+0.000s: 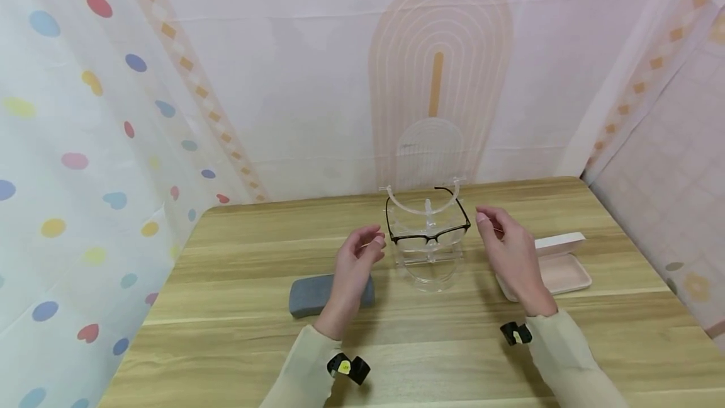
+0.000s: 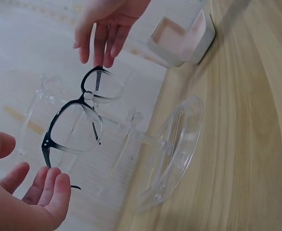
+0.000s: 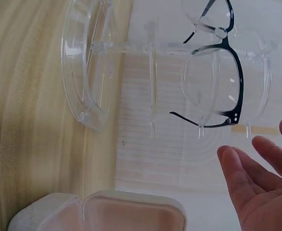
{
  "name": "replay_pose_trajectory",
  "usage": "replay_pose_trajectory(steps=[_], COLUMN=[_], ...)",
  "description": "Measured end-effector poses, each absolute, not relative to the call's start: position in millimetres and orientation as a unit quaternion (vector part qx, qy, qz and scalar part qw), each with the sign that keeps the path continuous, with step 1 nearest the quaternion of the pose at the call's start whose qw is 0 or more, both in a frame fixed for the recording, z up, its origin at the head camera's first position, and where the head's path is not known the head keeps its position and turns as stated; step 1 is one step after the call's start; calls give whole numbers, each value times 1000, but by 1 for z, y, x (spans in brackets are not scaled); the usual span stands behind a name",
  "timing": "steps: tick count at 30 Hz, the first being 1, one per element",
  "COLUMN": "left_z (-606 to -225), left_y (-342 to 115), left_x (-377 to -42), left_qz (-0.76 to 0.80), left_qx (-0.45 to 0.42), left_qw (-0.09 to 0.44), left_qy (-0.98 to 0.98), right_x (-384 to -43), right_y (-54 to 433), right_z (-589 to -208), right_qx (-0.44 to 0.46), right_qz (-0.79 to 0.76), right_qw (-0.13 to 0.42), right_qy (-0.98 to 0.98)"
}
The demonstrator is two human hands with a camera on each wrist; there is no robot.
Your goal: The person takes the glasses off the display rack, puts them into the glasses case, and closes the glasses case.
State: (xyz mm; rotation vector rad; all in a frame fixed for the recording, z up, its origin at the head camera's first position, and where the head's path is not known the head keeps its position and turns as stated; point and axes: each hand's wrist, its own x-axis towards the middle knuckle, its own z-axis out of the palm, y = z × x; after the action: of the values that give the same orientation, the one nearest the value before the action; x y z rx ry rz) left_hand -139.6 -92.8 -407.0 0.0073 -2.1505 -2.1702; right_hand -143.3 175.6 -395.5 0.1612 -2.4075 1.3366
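Note:
Black-rimmed eyeglasses rest across a clear display stand with several curved arms, their temples pointing back. To the left of the eyeglasses is my left hand, fingers loosely bent and holding nothing. In the left wrist view its fingertips lie just beside the hinge end of the frame. My right hand is on the other side, also without anything in its grasp. The right wrist view shows a gap between its fingers and the frame.
A grey glasses case lies partly behind my left forearm. Beyond my right hand sits an open white case with pink lining. The wooden table meets a patterned curtain at its back edge.

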Motion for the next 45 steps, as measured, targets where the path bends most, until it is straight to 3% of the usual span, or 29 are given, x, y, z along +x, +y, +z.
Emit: replay_pose_trajectory(steps=[7, 20, 45], left_z=[-407, -410, -411], left_y=[-87, -78, -73], left_x=[-148, -154, -156], left_qz=[-728, -755, -774], left_qx=[23, 38, 58], left_qw=[28, 18, 41], left_qy=[-684, -655, -629], right_x=[-155, -168, -173], right_y=[178, 178, 173], right_z=[-397, -395, -392], right_qx=[44, 32, 30], right_qz=[475, 526, 603], right_qw=[167, 76, 54], right_qy=[-863, -847, -795])
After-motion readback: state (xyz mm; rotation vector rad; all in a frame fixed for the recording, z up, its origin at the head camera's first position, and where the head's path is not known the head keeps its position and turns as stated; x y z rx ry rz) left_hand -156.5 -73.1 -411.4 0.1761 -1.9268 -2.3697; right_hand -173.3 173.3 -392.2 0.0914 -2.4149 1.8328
